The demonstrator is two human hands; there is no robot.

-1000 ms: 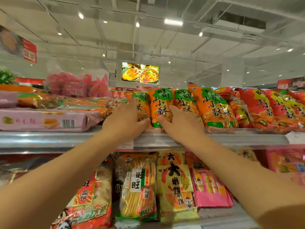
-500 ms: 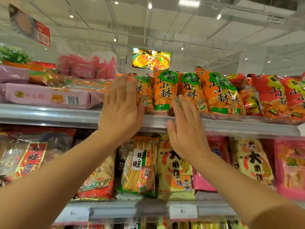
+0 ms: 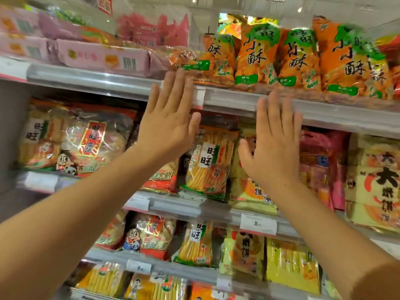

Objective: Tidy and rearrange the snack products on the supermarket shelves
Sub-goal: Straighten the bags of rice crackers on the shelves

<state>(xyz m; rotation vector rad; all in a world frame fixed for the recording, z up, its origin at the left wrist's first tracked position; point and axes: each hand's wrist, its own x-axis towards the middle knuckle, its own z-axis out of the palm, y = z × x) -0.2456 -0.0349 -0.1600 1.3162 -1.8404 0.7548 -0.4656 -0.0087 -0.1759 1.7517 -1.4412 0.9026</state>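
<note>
You face a supermarket shelving unit that fills the frame, its metal top shelf edge (image 3: pixel 104 82) running from the left side down toward the right. Along the upper right of the frame, a row of orange snack bags (image 3: pixel 281 59) with green labels stands upright on that top shelf, packed side by side. At the upper left, flat pink packages (image 3: pixel 101 59) lie stacked on the same shelf.

Your left hand (image 3: pixel 168 124) is raised at centre frame, palm toward the shelves, fingers straight and together, holding nothing; its fingertips (image 3: pixel 179 76) reach the top shelf's front edge just below the leftmost orange bag. Whether they actually touch the edge cannot be told.

Your right hand (image 3: pixel 275 146) is right of centre, likewise flat with straight fingers and empty. Its fingertips are blurred and lie over the shelf edge beneath the orange bags.

Behind your hands, on the middle shelf, a yellow rice cracker bag (image 3: pixel 207 165) stands between your two wrists. A white price tag (image 3: pixel 257 224) hangs on the lower shelf edge at lower right.
</note>
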